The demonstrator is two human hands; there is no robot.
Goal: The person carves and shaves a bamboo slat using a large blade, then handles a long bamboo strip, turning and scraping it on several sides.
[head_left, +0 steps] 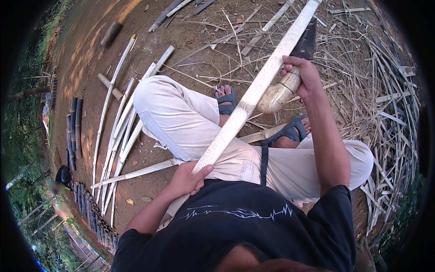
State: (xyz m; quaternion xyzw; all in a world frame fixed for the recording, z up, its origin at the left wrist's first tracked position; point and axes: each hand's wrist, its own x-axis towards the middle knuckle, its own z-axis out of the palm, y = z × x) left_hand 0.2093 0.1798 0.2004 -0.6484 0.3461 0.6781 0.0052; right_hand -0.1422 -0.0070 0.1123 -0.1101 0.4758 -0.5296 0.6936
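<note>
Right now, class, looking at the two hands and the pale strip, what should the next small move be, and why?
Probably guide the dark blade slowly along the pale strip: the left hand grips the strip toward its near end, while the right hand holds the curved handle, with the blade beside the strip's right edge.

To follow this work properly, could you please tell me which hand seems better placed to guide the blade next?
Probably the right hand: it holds the curved handle near the dark blade, beside the pale strip. The left hand grips the strip's lower part.
</note>
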